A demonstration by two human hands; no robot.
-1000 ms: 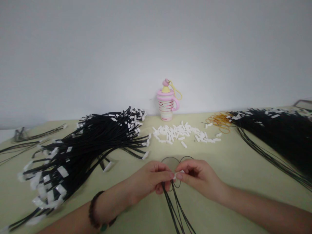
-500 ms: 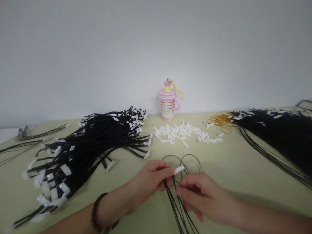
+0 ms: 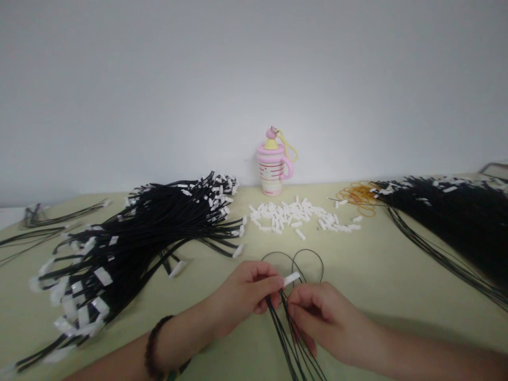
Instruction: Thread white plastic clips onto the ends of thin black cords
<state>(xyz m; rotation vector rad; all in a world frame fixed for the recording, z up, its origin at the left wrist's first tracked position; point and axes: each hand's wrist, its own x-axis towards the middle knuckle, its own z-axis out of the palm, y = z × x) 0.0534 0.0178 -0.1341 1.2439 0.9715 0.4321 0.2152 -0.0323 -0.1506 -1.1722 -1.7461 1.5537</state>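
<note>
Thin black cords point(image 3: 291, 338), smooth and round in section, run from the near table edge up to two small loops point(image 3: 293, 262) lying flat on the pale yellow-green tabletop point(image 3: 377, 275), in the near middle between the two hands. The left hand point(image 3: 248, 293), wrist wrapped in a dark beaded bracelet point(image 3: 153, 344), comes in from the lower left with fingers curled, thumb and forefinger pinching a small white plastic tube point(image 3: 291, 278) threaded on the cords. The right hand point(image 3: 323, 317) lies knuckles up just beside it, fingers bent inward, fingertips closed on the cord strands below the tube. To the left sprawls a thick fanned bundle of black cords with white end pieces point(image 3: 138, 238); a second dark cord heap point(image 3: 456, 217) fills the right side. Beyond the loops lies a scatter of loose white tubes point(image 3: 297, 217), with tan rubber bands point(image 3: 357, 196) near it and a pink striped lidded cup point(image 3: 273, 169) against the grey wall
</note>
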